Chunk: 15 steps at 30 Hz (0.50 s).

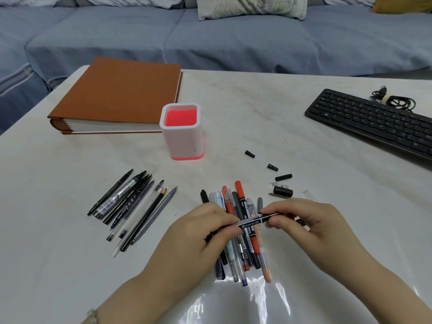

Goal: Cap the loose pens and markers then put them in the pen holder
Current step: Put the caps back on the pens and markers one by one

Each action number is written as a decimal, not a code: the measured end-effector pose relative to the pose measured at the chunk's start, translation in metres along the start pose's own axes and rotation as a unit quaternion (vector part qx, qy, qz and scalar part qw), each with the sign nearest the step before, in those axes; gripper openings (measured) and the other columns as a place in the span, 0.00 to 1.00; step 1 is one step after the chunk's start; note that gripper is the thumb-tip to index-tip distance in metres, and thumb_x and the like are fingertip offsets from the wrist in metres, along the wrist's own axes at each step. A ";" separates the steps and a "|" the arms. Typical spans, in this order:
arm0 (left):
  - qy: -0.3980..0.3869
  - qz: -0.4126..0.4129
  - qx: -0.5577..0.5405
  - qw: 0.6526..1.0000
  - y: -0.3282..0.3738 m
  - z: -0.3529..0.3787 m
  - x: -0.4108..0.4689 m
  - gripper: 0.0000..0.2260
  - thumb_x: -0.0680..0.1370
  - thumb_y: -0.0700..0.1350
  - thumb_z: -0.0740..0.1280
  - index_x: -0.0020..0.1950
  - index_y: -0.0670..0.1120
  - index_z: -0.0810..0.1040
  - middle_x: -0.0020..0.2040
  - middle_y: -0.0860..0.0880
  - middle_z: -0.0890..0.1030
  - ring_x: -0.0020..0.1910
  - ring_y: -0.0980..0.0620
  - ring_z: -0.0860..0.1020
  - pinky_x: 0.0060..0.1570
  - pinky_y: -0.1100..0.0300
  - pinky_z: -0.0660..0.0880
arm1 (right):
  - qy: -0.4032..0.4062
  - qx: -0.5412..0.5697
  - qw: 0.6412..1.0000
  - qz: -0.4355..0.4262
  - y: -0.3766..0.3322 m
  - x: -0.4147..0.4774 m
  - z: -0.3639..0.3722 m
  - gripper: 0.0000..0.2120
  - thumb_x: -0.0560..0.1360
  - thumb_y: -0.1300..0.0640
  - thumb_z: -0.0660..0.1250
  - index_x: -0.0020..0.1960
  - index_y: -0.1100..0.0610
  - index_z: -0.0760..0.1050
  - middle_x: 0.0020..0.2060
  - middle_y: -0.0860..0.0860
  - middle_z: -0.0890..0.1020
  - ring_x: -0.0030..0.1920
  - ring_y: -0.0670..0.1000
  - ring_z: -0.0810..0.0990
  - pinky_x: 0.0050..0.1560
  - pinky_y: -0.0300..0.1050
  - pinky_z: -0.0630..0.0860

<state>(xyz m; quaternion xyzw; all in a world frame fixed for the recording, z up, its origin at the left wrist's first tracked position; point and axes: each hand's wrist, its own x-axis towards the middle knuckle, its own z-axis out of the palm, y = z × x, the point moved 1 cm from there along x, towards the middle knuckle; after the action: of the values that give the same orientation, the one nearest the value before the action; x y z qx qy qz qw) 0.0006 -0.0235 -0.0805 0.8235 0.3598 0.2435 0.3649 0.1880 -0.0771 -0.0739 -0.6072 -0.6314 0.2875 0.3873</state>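
Your forearms enter from the lower corners, bare to the wrist, and angle inward to meet mid-frame. Your left hand [210,228] is knuckles-up, fingers curled round one end of a black pen [251,221], which it holds level. Your right hand [301,220] faces it and pinches the pen's other end between thumb and forefinger (its remaining fingers fold loosely underneath). The two hands sit close together without touching, joined only by the pen between them.
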 end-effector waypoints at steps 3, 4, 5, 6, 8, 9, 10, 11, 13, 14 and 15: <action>-0.014 -0.080 -0.102 0.991 0.002 -0.002 0.004 0.07 0.74 0.45 0.67 0.37 0.54 0.82 0.34 0.57 0.79 0.32 0.63 0.75 0.34 0.75 0.67 | 0.008 -0.009 0.999 -0.040 0.001 -0.001 0.000 0.09 0.69 0.47 0.62 0.47 0.42 0.77 0.41 0.37 0.81 0.39 0.40 0.79 0.41 0.24 0.69; -0.036 -0.137 -0.177 0.974 0.002 -0.001 0.005 0.10 0.74 0.41 0.67 0.36 0.52 0.82 0.29 0.56 0.78 0.27 0.62 0.74 0.30 0.74 0.67 | 0.004 -0.015 0.999 -0.049 0.002 0.000 0.000 0.09 0.69 0.48 0.62 0.47 0.43 0.77 0.41 0.38 0.81 0.39 0.39 0.78 0.41 0.23 0.68; -0.063 -0.197 -0.238 0.949 0.002 -0.001 0.005 0.11 0.74 0.38 0.66 0.36 0.49 0.83 0.25 0.55 0.77 0.23 0.62 0.72 0.26 0.74 0.66 | -0.006 -0.024 0.998 -0.054 0.002 0.000 0.000 0.09 0.69 0.48 0.62 0.47 0.44 0.77 0.41 0.40 0.81 0.38 0.37 0.77 0.41 0.23 0.68; -0.076 -0.231 -0.265 0.933 0.002 -0.001 0.005 0.10 0.74 0.36 0.66 0.36 0.46 0.82 0.24 0.54 0.76 0.22 0.62 0.70 0.23 0.74 0.65 | -0.021 -0.035 0.998 -0.055 0.003 0.001 0.000 0.09 0.69 0.47 0.61 0.48 0.44 0.77 0.42 0.41 0.81 0.38 0.36 0.76 0.41 0.23 0.67; -0.066 -0.218 -0.214 0.950 -0.002 0.002 0.003 0.09 0.73 0.39 0.68 0.35 0.50 0.83 0.26 0.54 0.76 0.23 0.62 0.70 0.25 0.73 0.66 | -0.059 -0.063 0.996 -0.040 0.006 0.002 0.002 0.11 0.69 0.45 0.59 0.49 0.43 0.75 0.41 0.41 0.80 0.40 0.35 0.75 0.42 0.23 0.67; -0.052 -0.178 -0.156 0.970 -0.005 0.004 0.003 0.08 0.73 0.43 0.69 0.35 0.53 0.83 0.29 0.54 0.77 0.26 0.61 0.71 0.28 0.72 0.67 | -0.084 -0.081 0.993 -0.033 0.008 0.001 0.004 0.12 0.69 0.43 0.59 0.50 0.42 0.75 0.38 0.40 0.80 0.41 0.35 0.74 0.44 0.24 0.67; -0.049 -0.134 -0.089 0.986 -0.007 0.005 0.003 0.04 0.72 0.49 0.69 0.37 0.56 0.82 0.33 0.54 0.77 0.31 0.61 0.74 0.33 0.71 0.69 | -0.110 -0.102 0.988 -0.032 0.011 0.001 0.007 0.13 0.69 0.42 0.58 0.50 0.42 0.75 0.34 0.37 0.79 0.42 0.33 0.73 0.45 0.25 0.67; -0.062 -0.099 -0.027 0.993 -0.009 0.005 0.003 0.03 0.71 0.54 0.67 0.41 0.57 0.80 0.37 0.56 0.77 0.37 0.61 0.75 0.37 0.68 0.71 | -0.130 -0.118 0.984 -0.033 0.013 -0.001 0.009 0.15 0.68 0.40 0.57 0.50 0.42 0.75 0.33 0.33 0.76 0.42 0.32 0.73 0.46 0.25 0.67; -0.086 -0.047 0.051 0.994 -0.013 0.008 0.003 0.11 0.70 0.59 0.61 0.49 0.58 0.76 0.42 0.58 0.76 0.43 0.62 0.74 0.42 0.65 0.72 | -0.130 -0.117 0.984 -0.021 0.016 -0.002 0.009 0.16 0.67 0.38 0.57 0.52 0.39 0.73 0.32 0.29 0.75 0.42 0.31 0.73 0.45 0.26 0.67; -0.087 -0.039 0.064 0.993 -0.013 0.009 0.003 0.13 0.70 0.60 0.60 0.51 0.59 0.75 0.43 0.58 0.76 0.44 0.62 0.74 0.42 0.66 0.71 | -0.119 -0.104 0.987 -0.010 0.016 -0.003 0.007 0.16 0.66 0.37 0.58 0.52 0.36 0.73 0.34 0.29 0.77 0.41 0.32 0.74 0.43 0.25 0.67; -0.080 -0.034 0.067 0.994 -0.013 0.009 0.003 0.13 0.71 0.60 0.59 0.52 0.59 0.74 0.43 0.59 0.76 0.44 0.63 0.73 0.41 0.68 0.70 | -0.109 -0.095 0.989 -0.001 0.017 -0.004 0.005 0.15 0.65 0.37 0.59 0.51 0.33 0.72 0.36 0.29 0.77 0.40 0.34 0.74 0.41 0.26 0.67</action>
<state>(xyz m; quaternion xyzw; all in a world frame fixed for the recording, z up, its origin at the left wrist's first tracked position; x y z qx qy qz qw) 0.0034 -0.0190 -0.0956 0.8502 0.3726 0.1396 0.3448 0.1925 -0.0785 -0.0913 -0.6057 -0.6948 0.2904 0.2570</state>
